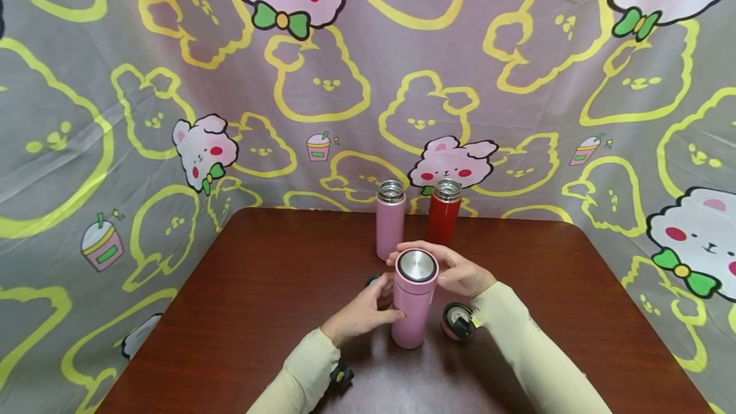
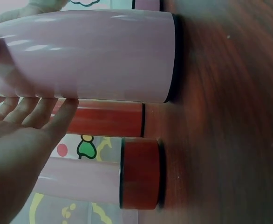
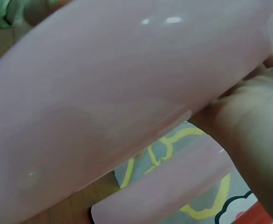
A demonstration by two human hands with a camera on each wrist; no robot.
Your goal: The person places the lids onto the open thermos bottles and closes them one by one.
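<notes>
And here come both forearms, angling in from the lower corners in pale yellow sleeves [image 1: 305, 366]! The left hand [image 1: 365, 308] works low, palm inward, its thumb across the near side of a closed pink bottle [image 1: 411, 318] and its fingers round the far side: a real grip. Up top, the right hand [image 1: 462, 273] reaches over from the right, wrist bent, its fingers curled behind the upper end and thumb on the near side, so they hold the bottle too, right by its silver-topped lid [image 1: 416, 265]. That bottle is upright, front and centre over the table; whether its base touches down, I can't tell.

Writing? Tiny marks beside the printed drink cups on the cloth [image 1: 345, 107], too small to read.

Now the surface: a reddish-brown wood-grain table [image 1: 259, 286]. At the back, an open pink bottle [image 1: 390, 229] and, just to its right, an open red bottle [image 1: 444, 219]. A loose lid [image 1: 454, 316] lies underside up near the right wrist, and a red lid [image 2: 141, 173] sits beyond the left hand. All round, grey cloth with yellow-outlined animals and rosy-cheeked white rabbits in green bows!
</notes>
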